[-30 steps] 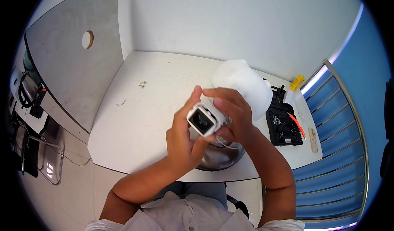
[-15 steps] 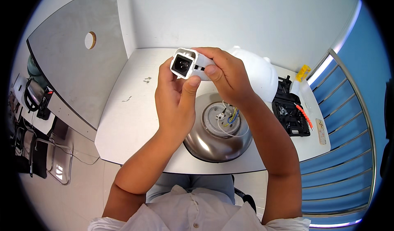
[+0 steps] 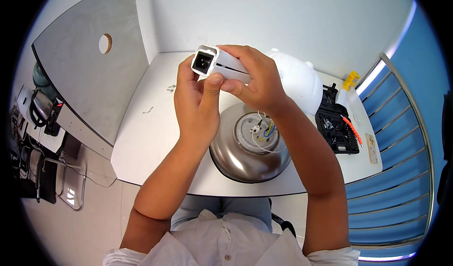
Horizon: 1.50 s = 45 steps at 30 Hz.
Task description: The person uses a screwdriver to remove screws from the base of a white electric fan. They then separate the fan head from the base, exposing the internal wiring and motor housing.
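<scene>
white socket housing (image 3: 214, 64), fingers (image 3: 236, 84) wrapped around

We find a white table (image 3: 155, 138) at frame centre. On it rest a steel dome (image 3: 236, 162), a white cover (image 3: 297, 79), a black tool case (image 3: 336, 126) at right, and small screws (image 3: 171, 87) upper left.

Metal bowl (image 3: 236, 160) on table (image 3: 146, 134), tool case (image 3: 336, 128) right, plastic cover (image 3: 297, 79) behind.

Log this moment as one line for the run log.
left hand: grips white socket housing | right hand: grips housing | steel kettle base: wires exposed, on table
</scene>
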Motion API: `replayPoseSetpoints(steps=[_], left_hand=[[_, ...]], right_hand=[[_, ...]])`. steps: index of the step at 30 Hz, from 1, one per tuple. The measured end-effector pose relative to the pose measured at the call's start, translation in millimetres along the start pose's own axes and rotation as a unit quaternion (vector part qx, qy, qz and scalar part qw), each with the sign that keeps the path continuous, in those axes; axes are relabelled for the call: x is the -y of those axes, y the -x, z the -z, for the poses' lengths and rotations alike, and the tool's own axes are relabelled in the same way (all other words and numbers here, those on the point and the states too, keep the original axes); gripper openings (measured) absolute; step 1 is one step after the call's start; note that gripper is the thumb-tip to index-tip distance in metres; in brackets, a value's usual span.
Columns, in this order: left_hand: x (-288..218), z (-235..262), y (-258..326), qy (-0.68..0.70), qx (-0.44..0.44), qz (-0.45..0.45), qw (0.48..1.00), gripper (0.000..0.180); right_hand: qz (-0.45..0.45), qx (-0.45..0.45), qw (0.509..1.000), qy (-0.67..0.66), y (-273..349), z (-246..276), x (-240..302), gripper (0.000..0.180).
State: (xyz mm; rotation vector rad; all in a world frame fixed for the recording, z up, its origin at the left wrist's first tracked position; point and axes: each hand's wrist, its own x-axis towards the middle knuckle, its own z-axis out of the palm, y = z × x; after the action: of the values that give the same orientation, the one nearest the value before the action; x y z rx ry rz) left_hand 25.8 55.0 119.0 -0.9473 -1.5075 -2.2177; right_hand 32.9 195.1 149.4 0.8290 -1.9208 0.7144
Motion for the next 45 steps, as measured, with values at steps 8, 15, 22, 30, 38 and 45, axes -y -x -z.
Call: replayPoseSetpoints(steps=[8, 15, 22, 30, 38, 45], left_hand=[[-3, 0, -3, -0.017, 0.005, 0.003, 1.0, 0.049], [-10, -2, -8, -0.019, 0.013, 0.025, 0.999, 0.051], [-8, -2, -9, -0.014, 0.002, 0.017, 1.0, 0.051], [-4, -6, -6, -0.057, -0.031, -0.003, 0.998, 0.056], [-12, -15, 5, -0.069, -0.023, 0.007, 0.997, 0.055], [-6, 7, 8, -0.053, 0.107, -0.111, 0.987, 0.083]], right_hand=[[-0.024, 0.022, 0.999, 0.018, -3, 1, -1, 0.048], [-0.029, 0.046, 0.998, 0.017, -7, 7, 3, 0.039], [-0.035, 0.05, 0.997, 0.053, -8, 3, 4, 0.051], [-0.012, 0.016, 0.993, 0.117, -7, 0, 12, 0.048], [-0.014, -0.008, 0.986, 0.166, -3, 2, 22, 0.045], [0.02, 0.001, 0.993, 0.112, 18, 12, 31, 0.049]])
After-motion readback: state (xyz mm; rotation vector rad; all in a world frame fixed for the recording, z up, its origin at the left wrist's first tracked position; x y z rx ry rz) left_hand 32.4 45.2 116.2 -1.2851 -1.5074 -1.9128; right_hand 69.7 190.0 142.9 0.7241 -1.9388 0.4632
